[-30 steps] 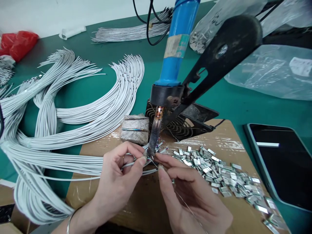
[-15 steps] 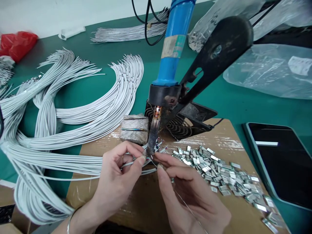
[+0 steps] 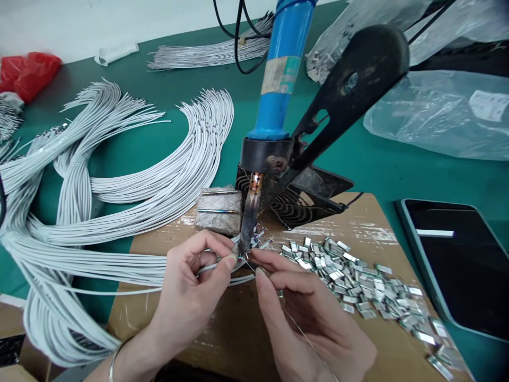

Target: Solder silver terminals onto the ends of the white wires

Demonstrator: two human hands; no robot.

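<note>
A blue-handled soldering iron (image 3: 274, 101) points down, gripped by a black metal bracket (image 3: 350, 90). Its dark tip ends right between my fingertips. My left hand (image 3: 191, 292) is closed, thumb and index finger pinching a white cable (image 3: 207, 268) near its end, just left of the tip. In my right hand (image 3: 314, 313), thumb and forefinger pinch a thin solder wire (image 3: 304, 335) that trails down across the palm. The wire's upper end reaches the iron's tip. Whatever small part sits at the joint is mostly hidden by fingers and iron.
Many small metal connector shells (image 3: 358, 281) lie on the brown board (image 3: 382, 228), right of my hands. Bundled white cables (image 3: 119, 233) fill the left. Behind stand a fibrous block (image 3: 219, 218) and a black fan (image 3: 318, 193). A phone (image 3: 461, 265) and plastic bags (image 3: 437, 116) lie right.
</note>
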